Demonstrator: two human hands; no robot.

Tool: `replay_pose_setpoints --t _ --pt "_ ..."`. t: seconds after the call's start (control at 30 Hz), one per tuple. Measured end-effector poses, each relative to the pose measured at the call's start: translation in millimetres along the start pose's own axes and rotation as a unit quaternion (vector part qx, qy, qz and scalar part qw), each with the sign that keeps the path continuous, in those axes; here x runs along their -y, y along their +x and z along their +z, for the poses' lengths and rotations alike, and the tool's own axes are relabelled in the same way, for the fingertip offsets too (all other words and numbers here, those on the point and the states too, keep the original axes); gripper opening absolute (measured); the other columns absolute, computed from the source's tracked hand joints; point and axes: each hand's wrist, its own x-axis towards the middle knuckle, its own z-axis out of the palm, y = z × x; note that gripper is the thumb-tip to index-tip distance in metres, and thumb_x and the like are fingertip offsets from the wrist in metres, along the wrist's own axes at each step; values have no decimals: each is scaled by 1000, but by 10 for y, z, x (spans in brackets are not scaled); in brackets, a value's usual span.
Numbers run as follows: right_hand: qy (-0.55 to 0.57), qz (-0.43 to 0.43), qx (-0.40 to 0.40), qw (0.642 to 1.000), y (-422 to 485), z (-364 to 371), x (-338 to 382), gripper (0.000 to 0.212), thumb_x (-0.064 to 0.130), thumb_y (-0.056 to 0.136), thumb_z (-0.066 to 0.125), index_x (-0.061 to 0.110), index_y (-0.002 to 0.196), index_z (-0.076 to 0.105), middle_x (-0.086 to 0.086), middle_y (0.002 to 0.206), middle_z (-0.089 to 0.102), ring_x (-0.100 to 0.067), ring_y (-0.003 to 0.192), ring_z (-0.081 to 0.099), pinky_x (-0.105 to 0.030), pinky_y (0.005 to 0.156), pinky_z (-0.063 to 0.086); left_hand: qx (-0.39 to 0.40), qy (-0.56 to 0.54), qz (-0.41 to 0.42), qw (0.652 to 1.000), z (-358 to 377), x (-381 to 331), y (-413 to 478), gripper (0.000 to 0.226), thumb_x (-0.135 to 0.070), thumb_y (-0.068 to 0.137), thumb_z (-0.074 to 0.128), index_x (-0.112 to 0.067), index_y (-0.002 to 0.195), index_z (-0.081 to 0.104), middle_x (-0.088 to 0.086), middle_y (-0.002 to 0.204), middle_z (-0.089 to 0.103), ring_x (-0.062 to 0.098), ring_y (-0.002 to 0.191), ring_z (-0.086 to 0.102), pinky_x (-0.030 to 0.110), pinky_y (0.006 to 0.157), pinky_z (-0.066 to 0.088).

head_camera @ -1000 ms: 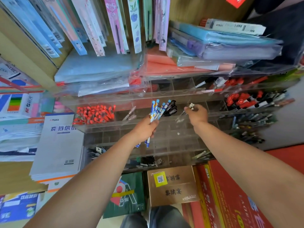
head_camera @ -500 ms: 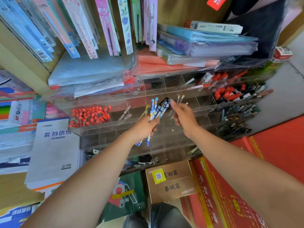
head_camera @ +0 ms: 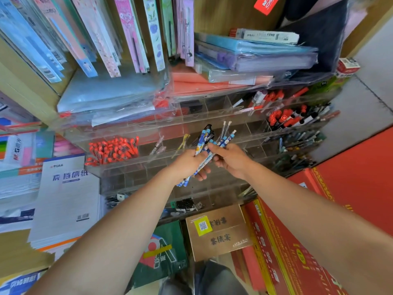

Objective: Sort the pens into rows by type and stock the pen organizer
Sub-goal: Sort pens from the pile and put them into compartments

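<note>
My left hand (head_camera: 187,165) grips a bundle of blue patterned pens (head_camera: 205,143), tips fanning up and right in front of the clear tiered pen organizer (head_camera: 148,160). My right hand (head_camera: 230,159) pinches the same bundle from the right, holding a few pens with white tips (head_camera: 227,129). One organizer compartment at the left is packed with red-capped pens (head_camera: 112,149). Red and black markers (head_camera: 291,118) fill compartments at the upper right. Single loose pens (head_camera: 158,143) lie in middle compartments.
Plastic-wrapped folders (head_camera: 110,96) and stationery packs rest on top of the organizer. Writing pads (head_camera: 66,199) are stacked at the left. A brown box (head_camera: 219,233) and red cartons (head_camera: 297,241) stand below the organizer at the right.
My right hand has come left from the organizer compartment with a few white-tipped pens and now meets the bundle in my left hand. The camera has shifted slightly.
</note>
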Motion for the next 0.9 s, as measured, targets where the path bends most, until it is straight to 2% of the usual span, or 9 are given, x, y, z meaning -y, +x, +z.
replay_pose_setpoints --t 0.13,0.27,0.4,0.5,0.57,0.63,0.7,0.8,0.9 --pt "-5 8 -19 1000 29 -90 2 14 19 92 62 9 83 64 -1 67 52 -5 49 46 -19 53 42 -20 13 -12 1000 36 -21 49 28 -27 104 36 -7 109 54 15 81 67 25 64 64 37 66 56" --pt "4 5 -89 996 68 -248 81 15 21 94 61 10 83 62 -1 68 50 -4 49 45 -19 51 44 -79 92 -4 993 70 -25 176 33 -31 103 37 -7 111 58 15 95 67 29 82 64 44 80 53" --pt "-14 -43 -227 973 126 -519 290 24 25 96 58 8 79 57 -2 58 47 -9 45 44 -24 50 43 -123 138 14 983 112 -76 305 35 -34 102 37 -11 112 60 11 98 65 32 92 59 39 84 46" --pt "-49 -78 -337 937 179 -741 480 30 31 95 57 6 81 50 -4 58 50 -13 45 46 -28 53 44 -136 128 14 982 132 -119 401 33 -35 101 38 -13 113 60 12 100 67 35 93 63 45 88 51" --pt "-83 -92 -397 910 248 -883 553 34 35 95 57 7 78 49 -8 62 56 -18 50 53 -32 58 49 -130 97 10 987 154 -156 427 31 -35 102 37 -14 112 58 9 87 68 32 81 67 44 83 55" --pt "-109 -107 -440 885 318 -979 586 37 41 92 58 10 72 52 -16 72 65 -30 65 63 -43 71 55 -119 69 5 990 173 -185 449 28 -32 102 37 -13 110 56 6 74 66 24 63 64 40 73 55" --pt "-113 -105 -458 876 383 -1033 570 37 43 91 59 12 71 53 -18 76 67 -34 70 66 -48 75 55 -105 51 -2 993 179 -203 467 26 -30 103 37 -12 108 55 7 68 63 20 54 59 36 62 54" --pt "-96 -91 -437 890 479 -1033 475 34 38 93 58 12 73 51 -11 72 64 -26 62 64 -38 70 56 -90 42 -16 995 154 -182 494 29 -30 103 37 -10 112 55 7 66 57 18 50 53 29 52 49" --pt "-99 -55 -398 910 563 -996 357 32 33 92 60 2 92 59 -12 76 65 -17 53 65 -36 67 57 -84 53 -26 995 140 -145 509 33 -32 103 38 -9 117 56 4 64 50 16 50 45 25 48 44"
